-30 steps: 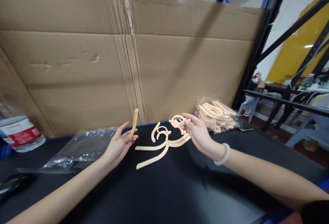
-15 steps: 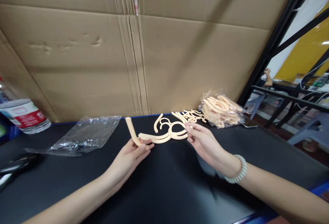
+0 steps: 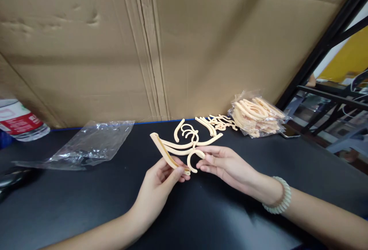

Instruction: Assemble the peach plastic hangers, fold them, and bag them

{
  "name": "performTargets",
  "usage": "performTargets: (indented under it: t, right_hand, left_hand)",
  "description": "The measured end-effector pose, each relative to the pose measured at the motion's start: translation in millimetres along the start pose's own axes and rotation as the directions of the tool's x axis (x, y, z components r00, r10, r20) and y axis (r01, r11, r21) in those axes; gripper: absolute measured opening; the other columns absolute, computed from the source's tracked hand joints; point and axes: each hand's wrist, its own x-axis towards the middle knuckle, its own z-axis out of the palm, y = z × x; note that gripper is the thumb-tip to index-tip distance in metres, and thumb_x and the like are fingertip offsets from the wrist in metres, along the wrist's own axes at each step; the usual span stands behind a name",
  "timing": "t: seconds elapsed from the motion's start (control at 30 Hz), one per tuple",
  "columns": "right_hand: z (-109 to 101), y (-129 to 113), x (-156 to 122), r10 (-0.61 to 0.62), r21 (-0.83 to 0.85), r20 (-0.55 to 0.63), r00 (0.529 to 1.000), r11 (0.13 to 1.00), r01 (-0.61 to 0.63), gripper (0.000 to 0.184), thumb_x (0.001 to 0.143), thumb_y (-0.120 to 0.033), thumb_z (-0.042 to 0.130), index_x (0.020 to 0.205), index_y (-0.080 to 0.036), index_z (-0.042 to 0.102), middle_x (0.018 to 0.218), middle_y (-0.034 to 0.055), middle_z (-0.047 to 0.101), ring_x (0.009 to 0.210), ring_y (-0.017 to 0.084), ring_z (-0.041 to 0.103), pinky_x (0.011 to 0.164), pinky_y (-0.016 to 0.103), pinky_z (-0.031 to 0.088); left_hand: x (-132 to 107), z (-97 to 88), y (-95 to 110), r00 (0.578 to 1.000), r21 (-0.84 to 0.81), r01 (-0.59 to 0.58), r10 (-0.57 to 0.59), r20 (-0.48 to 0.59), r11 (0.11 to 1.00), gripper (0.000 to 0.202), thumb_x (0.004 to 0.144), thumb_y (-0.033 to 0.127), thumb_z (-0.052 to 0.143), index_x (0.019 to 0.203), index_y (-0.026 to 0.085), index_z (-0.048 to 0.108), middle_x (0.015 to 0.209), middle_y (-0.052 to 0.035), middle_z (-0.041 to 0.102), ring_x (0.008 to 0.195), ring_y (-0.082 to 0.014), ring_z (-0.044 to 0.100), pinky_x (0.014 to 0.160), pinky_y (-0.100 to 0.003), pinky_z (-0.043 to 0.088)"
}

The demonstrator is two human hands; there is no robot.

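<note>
My left hand (image 3: 162, 183) grips one end of a cream plastic hanger arm (image 3: 163, 150) that slants up to the left. My right hand (image 3: 227, 164) pinches a small cream hook piece (image 3: 192, 160), held close to the arm's lower end. Just behind both hands, several loose cream hanger parts (image 3: 189, 139) lie on the black table (image 3: 86, 204). More small cream pieces (image 3: 220, 123) sit farther back to the right.
An empty clear plastic bag (image 3: 92, 146) lies at the left. A clear bag full of cream hanger parts (image 3: 255, 114) sits at the right. A water bottle (image 3: 20, 121) lies at far left. A cardboard wall (image 3: 172, 43) stands behind; a black metal rack (image 3: 324, 51) is at the right.
Both hands have come nearer to me and closer together. My right hand has lifted a hook piece off the pile and brought it to the arm in my left hand.
</note>
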Motion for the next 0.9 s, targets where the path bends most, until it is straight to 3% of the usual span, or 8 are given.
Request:
performTargets:
  t: [0.2, 0.27, 0.33, 0.4, 0.53, 0.73, 0.9]
  right_hand:
    - [-1.7, 4.7, -1.0, 0.049, -0.125, 0.078, 0.996, 0.991, -0.039, 0.029, 0.081, -0.044, 0.072, 0.085, -0.016, 0.063, 0.081, 0.0043, 0.067, 0.084, 0.018, 0.068, 0.088, 0.039, 0.052]
    - [-3.3, 3.0, -0.4, -0.011, -0.302, 0.081, 0.997, 0.953, 0.035, 0.03, 0.082, -0.047, 0.069, 0.081, -0.017, 0.064, 0.083, 0.0035, 0.065, 0.086, 0.018, 0.065, 0.088, 0.038, 0.05]
    - [-5.9, 0.9, 1.1, -0.122, -0.492, 0.054, 0.991, 0.86, 0.133, 0.029, 0.083, -0.048, 0.067, 0.083, -0.019, 0.067, 0.086, 0.0034, 0.064, 0.085, 0.018, 0.06, 0.086, 0.037, 0.048]
    - [-8.4, -0.8, 3.0, -0.24, -0.555, 0.01, 0.971, 0.806, 0.205, 0.024, 0.084, -0.045, 0.067, 0.086, -0.021, 0.07, 0.084, 0.0023, 0.065, 0.083, 0.017, 0.058, 0.085, 0.035, 0.046]
    - [-10.5, -3.1, 4.3, -0.313, -0.409, -0.089, 0.946, 0.877, 0.252, 0.016, 0.083, -0.038, 0.07, 0.085, -0.022, 0.071, 0.081, 0.0018, 0.067, 0.084, 0.017, 0.059, 0.085, 0.033, 0.045]
    - [-9.0, -3.0, 2.6, -0.217, -0.275, -0.153, 0.964, 0.946, 0.17, 0.017, 0.076, -0.035, 0.077, 0.084, -0.02, 0.073, 0.078, 0.0017, 0.065, 0.07, 0.012, 0.055, 0.067, 0.027, 0.046]
    - [-5.7, 9.9, 0.6, -0.111, -0.161, -0.066, 0.992, 0.982, 0.099, 0.015, 0.077, -0.031, 0.077, 0.086, -0.021, 0.072, 0.071, -0.0004, 0.067, 0.07, 0.012, 0.061, 0.073, 0.028, 0.049]
  left_hand:
    - [-2.5, -4.4, -2.0, 1.0, 0.01, -0.01, 0.01, -0.019, 1.0, 0.019, 0.081, 0.037, 0.071, 0.084, 0.019, 0.065, 0.079, -0.0026, 0.07, 0.068, -0.0164, 0.066, 0.067, -0.028, 0.056]
    - [-2.2, -5.4, -2.9, 1.0, 0.001, -0.01, 0.01, -0.013, 1.0, 0.017, 0.083, 0.036, 0.07, 0.084, 0.02, 0.065, 0.079, -0.0026, 0.07, 0.069, -0.0162, 0.066, 0.067, -0.027, 0.056]
    - [-1.3, -6.1, -3.7, 1.0, -0.014, -0.008, 0.008, -0.008, 1.0, 0.016, 0.084, 0.035, 0.069, 0.085, 0.019, 0.066, 0.08, -0.0027, 0.07, 0.069, -0.016, 0.066, 0.067, -0.026, 0.056]
    - [-0.1, -6.6, -4.1, 1.0, -0.033, -0.002, 0.001, -0.003, 0.999, 0.015, 0.084, 0.033, 0.069, 0.086, 0.019, 0.065, 0.081, -0.0029, 0.071, 0.069, -0.0156, 0.066, 0.066, -0.025, 0.055]
    - [0.8, -7.1, -3.5, 1.0, -0.043, 0.009, -0.008, 0.016, 0.999, 0.012, 0.084, 0.031, 0.069, 0.084, 0.019, 0.065, 0.08, -0.0026, 0.071, 0.068, -0.0153, 0.066, 0.066, -0.025, 0.055]
    - [-0.4, -6.6, -1.0, 0.999, -0.009, 0.012, -0.012, 0.032, 1.0, 0.008, 0.085, 0.027, 0.068, 0.086, 0.02, 0.065, 0.083, -0.0024, 0.071, 0.071, -0.0153, 0.066, 0.068, -0.024, 0.055]
    - [0.0, -6.3, -0.6, 0.998, 0.004, 0.027, -0.027, 0.052, 1.0, 0.008, 0.082, 0.024, 0.071, 0.085, 0.019, 0.066, 0.083, -0.0021, 0.071, 0.073, -0.0161, 0.067, 0.072, -0.025, 0.056]
